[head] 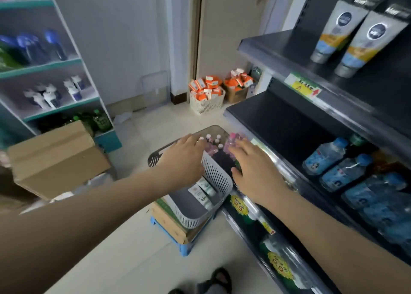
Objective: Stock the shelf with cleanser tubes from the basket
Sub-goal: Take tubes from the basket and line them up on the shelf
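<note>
Cleanser tubes, white soft-plastic ones with green print (pixel 203 190), are seen lying flat in the near end of the grey slatted plastic basket (pixel 219 178), which serves as the landmark here. The left hand (pixel 183 158) is held above the basket's far-left rim, palm down and fingers spread, gripping nothing. The right hand (pixel 255 171) is spread likewise over the basket's right side, empty, with small pink-capped bottles (pixel 232 141) just beyond its fingertips in the basket's far end. The basket is stacked on a brown cardboard box (pixel 169 222) over a blue plastic stool (pixel 184 250). To the basket's right stands the dark metal shelf unit (pixel 289 49); two grey, yellow and blue tubes (pixel 338 33) are already stood cap-down on an upper tier, well above the basket. Each tube is judged light, squeezable and somewhat slick; a hold around the mid-body, or nearer the stiff cap, is advised so that the tube is not crushed.
</note>
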Available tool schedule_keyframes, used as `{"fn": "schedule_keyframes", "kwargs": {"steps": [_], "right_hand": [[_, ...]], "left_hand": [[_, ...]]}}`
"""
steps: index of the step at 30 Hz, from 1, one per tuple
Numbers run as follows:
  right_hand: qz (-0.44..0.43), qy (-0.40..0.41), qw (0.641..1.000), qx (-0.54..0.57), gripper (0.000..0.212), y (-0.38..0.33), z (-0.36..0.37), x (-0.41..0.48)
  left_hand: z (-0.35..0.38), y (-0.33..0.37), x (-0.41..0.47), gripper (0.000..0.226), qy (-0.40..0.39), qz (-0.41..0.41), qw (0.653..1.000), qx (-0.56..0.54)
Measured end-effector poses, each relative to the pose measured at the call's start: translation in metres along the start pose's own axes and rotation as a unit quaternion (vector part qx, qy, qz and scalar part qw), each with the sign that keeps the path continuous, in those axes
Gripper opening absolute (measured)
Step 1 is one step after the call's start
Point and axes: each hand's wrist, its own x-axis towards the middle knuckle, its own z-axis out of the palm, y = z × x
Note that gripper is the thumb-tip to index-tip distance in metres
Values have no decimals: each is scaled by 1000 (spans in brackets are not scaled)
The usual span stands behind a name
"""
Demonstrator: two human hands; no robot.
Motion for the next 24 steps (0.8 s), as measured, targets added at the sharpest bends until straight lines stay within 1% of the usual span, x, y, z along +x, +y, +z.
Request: {"fn": "schedule_keyframes", "kwargs": {"steps": [3,6,9,11,14,18,20,24], "right_hand": [[-25,-38,999,-4,52,0,29,29],[-52,-78,996,-10,49,5,55,60],[-87,-115,989,-24,52,14,80,96],[-116,-138,983,-31,54,19,97,121],[-151,-170,973,-31,56,28,124,157],[-189,-228,955,-27,58,40,167,196],[-203,-259,944,-30,61,46,192,210],[-202,-310,929,-31,64,54,242,229]], "left_hand": [[26,-27,12,55,-24,-39,999,-24],[52,-47,27,62,-60,-85,993,-47],[80,-62,49,64,-89,-131,984,-78],[99,-69,64,61,-105,-166,975,-101],[127,-80,86,52,-125,-209,961,-130],[174,-92,110,49,-151,-277,933,-172],[198,-96,118,43,-172,-309,913,-202],[245,-103,131,34,-225,-344,879,-243]]}}
